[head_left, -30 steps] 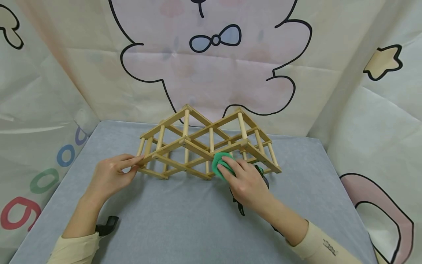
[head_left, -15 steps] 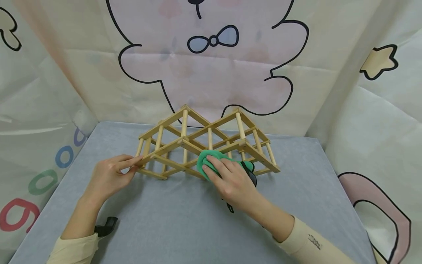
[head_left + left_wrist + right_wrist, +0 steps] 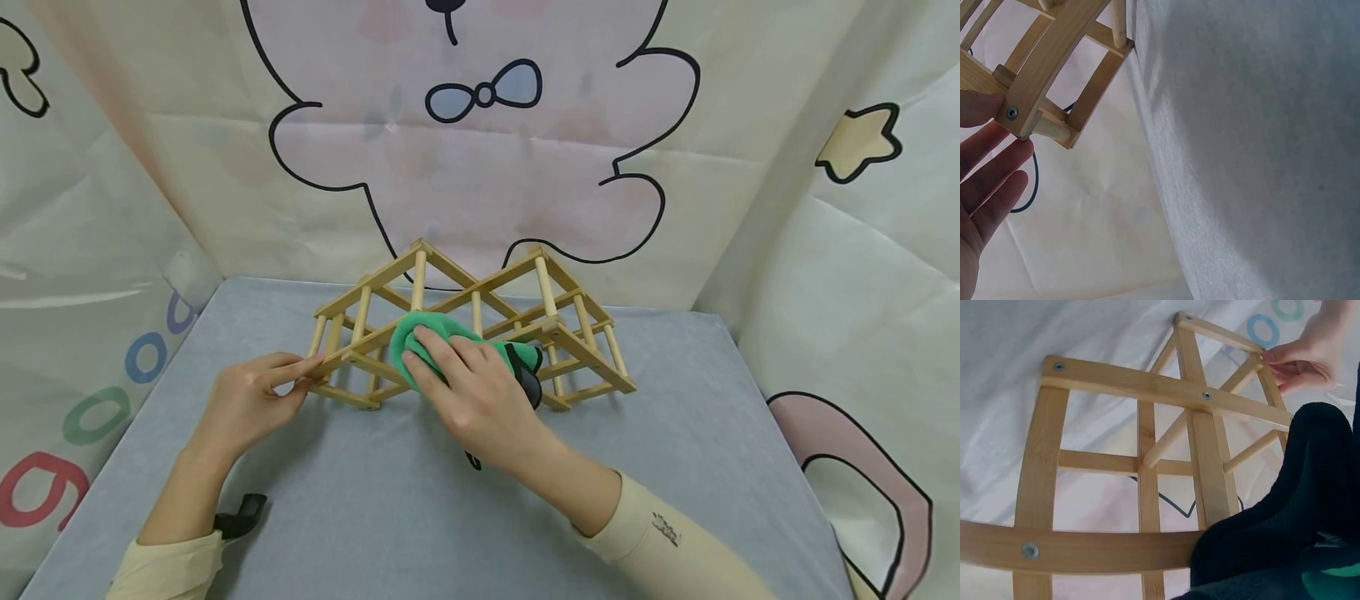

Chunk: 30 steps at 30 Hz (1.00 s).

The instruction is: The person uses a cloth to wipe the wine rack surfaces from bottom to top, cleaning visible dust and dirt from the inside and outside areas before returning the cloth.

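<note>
A wooden lattice wine rack [image 3: 592, 357] of slats and dowels stands zigzag on the table. My left hand [image 3: 255, 400] pinches its left end between thumb and fingers. In the left wrist view, the thumb lies over the slat end beside a screw [image 3: 1012, 113], with fingertips under the corner. A bunched green cloth [image 3: 415, 333] is gripped in my right hand [image 3: 480, 392] and held against the rack's front slats, left of the middle. Hand and cloth hide part of the rack's front. The right wrist view shows the cloth dark, overlapping the slats [image 3: 1116, 550].
Grey-blue cloth covers the table [image 3: 360, 517]. Printed fabric walls [image 3: 187, 142] rise behind and at both sides, the back one close behind the rack. A black strap end [image 3: 472, 461] hangs below my right hand, and a black piece [image 3: 243, 515] sits at my left wrist.
My right hand has slid the green cloth leftward along the rack's front, from right of the middle to left of it. My left hand keeps its pinch on the rack's left end.
</note>
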{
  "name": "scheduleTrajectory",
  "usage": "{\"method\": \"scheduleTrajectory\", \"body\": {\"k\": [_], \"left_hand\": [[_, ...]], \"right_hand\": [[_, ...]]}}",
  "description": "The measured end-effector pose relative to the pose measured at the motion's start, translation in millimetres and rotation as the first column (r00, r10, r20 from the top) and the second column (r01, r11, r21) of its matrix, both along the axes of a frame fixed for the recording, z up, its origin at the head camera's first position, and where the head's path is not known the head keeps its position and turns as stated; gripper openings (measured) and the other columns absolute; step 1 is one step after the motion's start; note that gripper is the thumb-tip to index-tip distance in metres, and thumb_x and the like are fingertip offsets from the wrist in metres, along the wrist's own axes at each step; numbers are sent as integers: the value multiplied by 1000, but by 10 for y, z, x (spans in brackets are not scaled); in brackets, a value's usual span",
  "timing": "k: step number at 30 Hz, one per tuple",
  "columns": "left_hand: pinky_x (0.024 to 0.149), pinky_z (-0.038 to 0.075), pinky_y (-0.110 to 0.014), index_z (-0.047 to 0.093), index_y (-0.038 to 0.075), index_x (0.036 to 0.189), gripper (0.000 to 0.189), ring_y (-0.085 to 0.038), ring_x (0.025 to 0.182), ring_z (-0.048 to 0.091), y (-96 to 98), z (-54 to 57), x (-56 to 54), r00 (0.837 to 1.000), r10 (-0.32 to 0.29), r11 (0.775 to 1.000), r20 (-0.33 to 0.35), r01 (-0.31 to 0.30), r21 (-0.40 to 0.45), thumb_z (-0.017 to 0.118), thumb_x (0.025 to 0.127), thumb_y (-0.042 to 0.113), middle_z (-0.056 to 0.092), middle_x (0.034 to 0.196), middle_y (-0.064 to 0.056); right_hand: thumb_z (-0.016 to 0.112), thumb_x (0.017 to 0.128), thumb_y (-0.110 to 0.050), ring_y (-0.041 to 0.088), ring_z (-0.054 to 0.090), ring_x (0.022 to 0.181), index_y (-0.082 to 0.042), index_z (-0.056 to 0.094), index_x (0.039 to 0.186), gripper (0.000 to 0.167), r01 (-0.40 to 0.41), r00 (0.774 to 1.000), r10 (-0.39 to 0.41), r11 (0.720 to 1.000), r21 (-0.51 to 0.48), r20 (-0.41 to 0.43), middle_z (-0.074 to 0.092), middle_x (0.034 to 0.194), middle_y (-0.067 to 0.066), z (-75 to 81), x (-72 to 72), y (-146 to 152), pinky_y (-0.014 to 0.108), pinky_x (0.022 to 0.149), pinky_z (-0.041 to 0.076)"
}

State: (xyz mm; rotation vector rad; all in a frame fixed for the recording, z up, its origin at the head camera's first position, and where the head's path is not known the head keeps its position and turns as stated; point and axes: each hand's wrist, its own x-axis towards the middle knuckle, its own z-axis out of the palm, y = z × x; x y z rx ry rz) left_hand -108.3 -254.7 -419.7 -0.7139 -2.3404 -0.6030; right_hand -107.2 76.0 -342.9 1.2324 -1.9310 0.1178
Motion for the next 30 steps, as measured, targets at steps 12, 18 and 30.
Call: {"method": "scheduleTrajectory", "body": {"k": [12, 18, 30], "left_hand": [[49, 52, -30, 84, 8, 111, 46, -18, 65, 73, -18, -14, -9, 1000, 8, 1000, -5, -8, -12, 80, 69, -10, 79, 91, -5], [49, 53, -31, 84, 8, 110, 45, -19, 66, 73, -22, -19, -8, 1000, 2, 1000, -19, -2, -15, 80, 69, -9, 79, 91, -6], [50, 53, -30, 84, 8, 109, 43, -19, 67, 74, -13, -28, -13, 1000, -5, 1000, -25, 4, -8, 80, 70, -8, 79, 90, -5]], "right_hand": [[53, 110, -11, 35, 66, 100, -2, 72, 127, 27, 38, 999, -38, 999, 18, 34, 65, 135, 20, -142, 15, 25, 41, 80, 59], [67, 102, -8, 34, 68, 97, 2, 71, 125, 25, 44, 998, -45, 999, 17, 47, 66, 132, 22, -223, 52, 154, 40, 80, 60], [81, 87, 3, 39, 67, 96, 4, 70, 126, 41, 112, 984, -111, 994, 7, 136, 65, 131, 23, -411, 96, 554, 45, 77, 61]]}}
